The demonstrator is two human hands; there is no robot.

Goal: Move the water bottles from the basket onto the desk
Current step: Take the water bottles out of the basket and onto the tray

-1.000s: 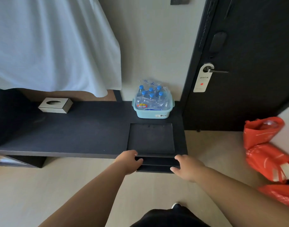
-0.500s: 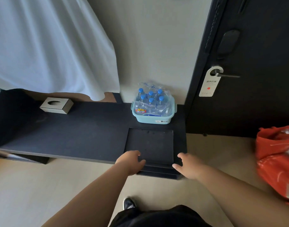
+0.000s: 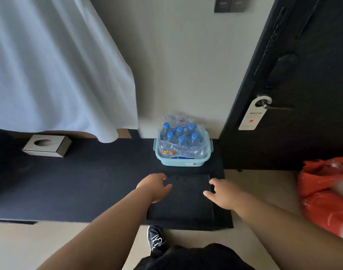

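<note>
Head view. Shows six blue-capped water bottles (image 3: 181,141), still in torn plastic wrap, standing in the pale blue basket (image 3: 183,160) at the far right end of the dark desk (image 3: 88,182), against the wall. Places the left hand (image 3: 154,187) and right hand (image 3: 223,193) over the square inset panel (image 3: 186,203), short of the basket, fingers loosely spread, gripping nothing. Includes a tissue box (image 3: 47,146) at far left.

A bare strip of desk (image 3: 88,182) lay between the left hand (image 3: 154,187), the right hand (image 3: 223,193) and the basket (image 3: 183,161), open to a straight reach. The basket stood against the wall (image 3: 176,75), the door (image 3: 303,133) close on its right, a white cloth (image 3: 59,75) near its left; plastic wrap (image 3: 172,119) clung round the water bottles (image 3: 181,137).
</note>
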